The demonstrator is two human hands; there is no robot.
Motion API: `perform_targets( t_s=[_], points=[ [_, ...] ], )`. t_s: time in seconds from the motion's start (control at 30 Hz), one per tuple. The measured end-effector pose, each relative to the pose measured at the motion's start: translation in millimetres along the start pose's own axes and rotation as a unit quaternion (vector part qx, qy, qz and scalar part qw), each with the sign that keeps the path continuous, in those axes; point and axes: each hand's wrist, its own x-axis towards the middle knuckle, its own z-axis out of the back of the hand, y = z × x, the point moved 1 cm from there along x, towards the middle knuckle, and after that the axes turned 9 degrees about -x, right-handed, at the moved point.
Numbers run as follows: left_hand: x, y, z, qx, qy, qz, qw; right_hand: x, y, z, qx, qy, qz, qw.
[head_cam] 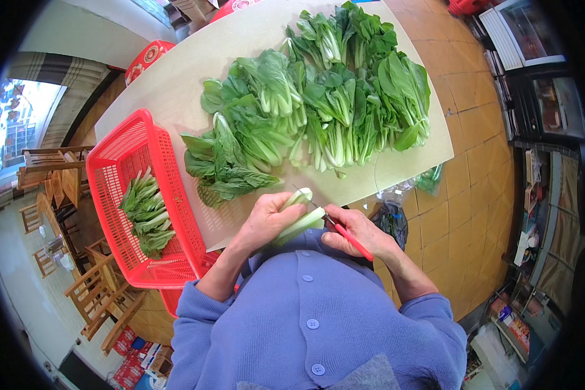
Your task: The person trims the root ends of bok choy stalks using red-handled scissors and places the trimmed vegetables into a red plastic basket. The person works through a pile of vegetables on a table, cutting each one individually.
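My left hand grips the pale stalks of a leafy green vegetable, held just off the near edge of the table. My right hand is closed around a small knife with a red handle; its thin blade lies against the cut ends of the stalks. On the table beyond my hands, bunches of leafy greens are spread in several rows. To the left, a red plastic basket holds a small heap of trimmed greens. The leaves under my left hand are mostly hidden.
The pale table has its near edge in front of my body. Red stools stand past its far left side. A black plastic bag and a clear bag of greens are below the right edge. Wooden chairs are at left.
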Motion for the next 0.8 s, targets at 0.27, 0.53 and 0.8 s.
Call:
perform_targets(
  t_s=[0.27, 0.53, 0.8],
  points=[
    [21.5, 3.8, 16.3, 0.083, 0.033, 0.054, 0.995, 7.4, -12.4, -4.8, -0.042, -0.039, -0.026, 0.998],
    [49.5, 31.1, 19.6, 0.007, 0.039, 0.146, 0.988, 17.6, -42.0, -10.2, 0.145, -0.025, -0.175, 0.973],
    [-30.0, -24.1, 92.9, 0.017, 0.015, -0.028, 0.999, 34.3, -55.5, -10.4, 0.084, -0.037, -0.277, 0.957]
  ],
)
